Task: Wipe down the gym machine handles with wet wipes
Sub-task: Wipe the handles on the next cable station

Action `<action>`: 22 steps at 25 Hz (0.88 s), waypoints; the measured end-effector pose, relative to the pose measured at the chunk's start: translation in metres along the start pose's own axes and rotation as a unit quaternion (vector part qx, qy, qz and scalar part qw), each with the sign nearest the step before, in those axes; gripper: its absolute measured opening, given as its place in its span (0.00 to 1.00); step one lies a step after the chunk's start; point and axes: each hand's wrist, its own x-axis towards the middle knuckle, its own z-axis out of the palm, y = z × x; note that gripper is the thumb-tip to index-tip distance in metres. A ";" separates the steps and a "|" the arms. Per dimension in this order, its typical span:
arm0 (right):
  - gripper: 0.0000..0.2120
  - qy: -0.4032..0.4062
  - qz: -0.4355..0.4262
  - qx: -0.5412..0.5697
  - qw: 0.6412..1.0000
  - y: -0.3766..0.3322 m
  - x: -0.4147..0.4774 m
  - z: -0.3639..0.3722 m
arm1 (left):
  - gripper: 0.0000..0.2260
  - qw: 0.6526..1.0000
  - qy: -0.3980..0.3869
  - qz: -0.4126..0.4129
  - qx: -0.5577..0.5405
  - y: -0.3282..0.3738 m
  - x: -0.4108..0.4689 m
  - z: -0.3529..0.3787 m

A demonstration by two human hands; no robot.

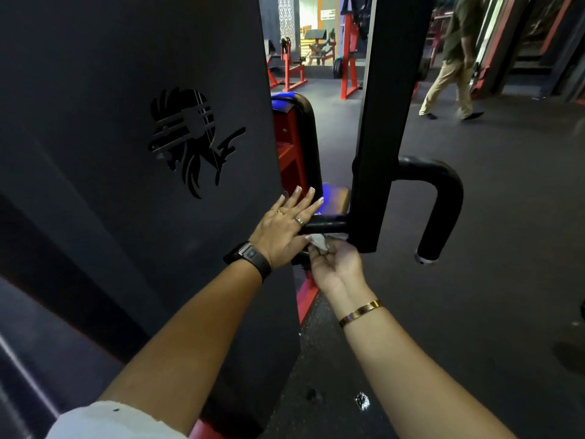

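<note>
Fingers (pixel 304 200) of left hand (pixel 285 228) straight and spread, laid flat over near end of short black horizontal handle bar (pixel 327 224); right hand (pixel 336 265) below, palm up, fingers curled round crumpled white wet wipe (pixel 318 241).
Wipe pressed to underside of bar, at its 6 o'clock, just beside tall black upright post (pixel 384 122) carrying it. Bar's left end covered by left palm, close against right edge of large dark grey metal panel with cut-out crest (pixel 126 74) at 9 o'clock; only a narrow slot between panel edge and post. Curved black hook-shaped handle (pixel 443 198) jutting from post at 3 o'clock, capped tip pointing down, well apart from both hands. Open dark rubber floor (pixel 493 312) from 3 to 5 o'clock beyond hook. Person in khaki trousers (pixel 449 77) walking far off at 1 o'clock.
</note>
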 end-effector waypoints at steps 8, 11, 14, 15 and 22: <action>0.21 -0.148 0.006 -0.108 0.983 0.023 0.021 0.005 | 0.31 0.997 -0.048 -0.052 -0.040 0.009 -0.001 -0.005; 0.33 -0.174 0.014 -0.062 0.983 0.009 0.028 -0.008 | 0.33 0.997 -0.045 -0.055 -0.039 0.008 -0.002 -0.004; 0.26 -0.189 0.005 -0.013 0.982 0.006 0.028 -0.011 | 0.32 0.996 -0.049 -0.061 -0.042 0.010 -0.001 -0.005; 0.25 -0.186 0.005 -0.008 0.983 0.010 0.026 -0.007 | 0.32 0.995 -0.054 -0.067 -0.040 0.011 -0.001 -0.006; 0.18 -0.117 0.048 -0.118 0.985 0.025 0.006 0.010 | 0.30 0.996 -0.039 -0.057 -0.058 0.007 0.000 -0.002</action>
